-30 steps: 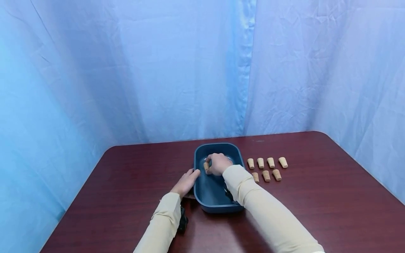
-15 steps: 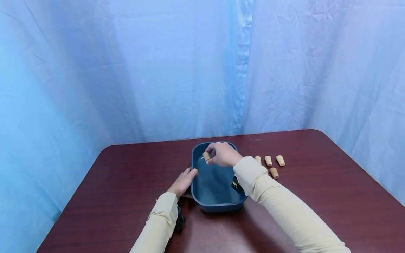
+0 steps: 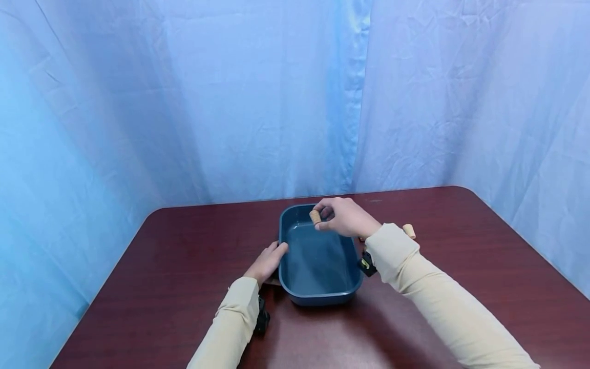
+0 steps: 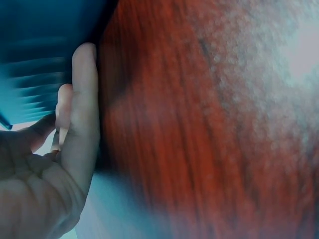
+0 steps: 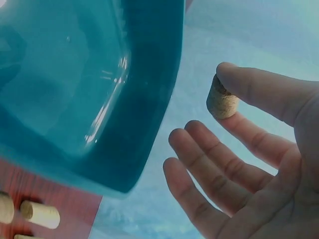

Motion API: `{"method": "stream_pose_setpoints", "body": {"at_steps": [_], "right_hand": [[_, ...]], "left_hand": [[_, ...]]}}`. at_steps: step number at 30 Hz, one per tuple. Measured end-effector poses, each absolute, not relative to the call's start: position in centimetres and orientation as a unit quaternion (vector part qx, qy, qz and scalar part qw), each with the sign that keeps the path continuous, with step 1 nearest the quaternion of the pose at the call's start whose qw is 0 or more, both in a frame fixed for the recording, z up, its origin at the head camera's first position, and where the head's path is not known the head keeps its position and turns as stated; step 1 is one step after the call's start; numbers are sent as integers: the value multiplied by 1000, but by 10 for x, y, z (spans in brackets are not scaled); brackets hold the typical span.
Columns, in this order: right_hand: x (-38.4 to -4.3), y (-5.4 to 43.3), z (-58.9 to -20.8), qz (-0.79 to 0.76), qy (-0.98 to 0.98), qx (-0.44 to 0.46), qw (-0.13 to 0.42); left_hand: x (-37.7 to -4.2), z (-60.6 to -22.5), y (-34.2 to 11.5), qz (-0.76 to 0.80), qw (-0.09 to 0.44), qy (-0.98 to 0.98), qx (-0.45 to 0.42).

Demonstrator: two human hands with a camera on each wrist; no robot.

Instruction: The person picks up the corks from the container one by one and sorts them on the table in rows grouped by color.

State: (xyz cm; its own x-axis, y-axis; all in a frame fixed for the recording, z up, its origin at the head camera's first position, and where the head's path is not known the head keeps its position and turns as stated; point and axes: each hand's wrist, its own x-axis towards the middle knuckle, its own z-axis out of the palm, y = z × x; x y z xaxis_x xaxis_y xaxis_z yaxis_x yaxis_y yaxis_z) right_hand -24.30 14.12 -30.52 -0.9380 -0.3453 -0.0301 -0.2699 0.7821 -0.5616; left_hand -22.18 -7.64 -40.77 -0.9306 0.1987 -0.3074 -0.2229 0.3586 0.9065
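My right hand (image 3: 346, 216) pinches a tan cork stopper (image 5: 223, 103) between thumb and index finger, the other fingers spread loosely. In the head view that cork appears over the far part of a dark blue rectangular tub (image 3: 319, 298). Against the tub's left side lies my left hand (image 3: 267, 263), its thumb at the rim. The left wrist view shows its fingers (image 4: 84, 84) straight along the outer wall, close to the tabletop. The tub's floor looks glossy, with bright reflections and a few droplets in the right wrist view.
A cork (image 3: 408, 231) lies on the dark red wooden table (image 3: 184, 266) right of the tub; my right arm hides others there. In the right wrist view, several corks (image 5: 41, 214) rest beside the tub. Pale blue curtains (image 3: 239, 102) hang around the table.
The right hand, pinching the cork, has risen from down inside the tub and shifted right and toward the far rim. Its sleeve now covers most corks on the table. The left hand stays put.
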Motion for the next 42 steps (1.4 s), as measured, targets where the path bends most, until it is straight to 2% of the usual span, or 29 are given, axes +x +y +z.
{"method": "stream_pose_setpoints", "body": {"at_steps": [19,30,42], "right_hand": [[-233,214,-303,-286,940,-183,42],[-225,257,-315,-279,942,-186,13],[-218,299,-334,-281,948,-146,13]], "left_hand": [[-223,-410,-78,571,188,799,-1],[-220,-408,-79,565,188,803,-4],[-220,-408,-81,559,183,809,-7]]}}
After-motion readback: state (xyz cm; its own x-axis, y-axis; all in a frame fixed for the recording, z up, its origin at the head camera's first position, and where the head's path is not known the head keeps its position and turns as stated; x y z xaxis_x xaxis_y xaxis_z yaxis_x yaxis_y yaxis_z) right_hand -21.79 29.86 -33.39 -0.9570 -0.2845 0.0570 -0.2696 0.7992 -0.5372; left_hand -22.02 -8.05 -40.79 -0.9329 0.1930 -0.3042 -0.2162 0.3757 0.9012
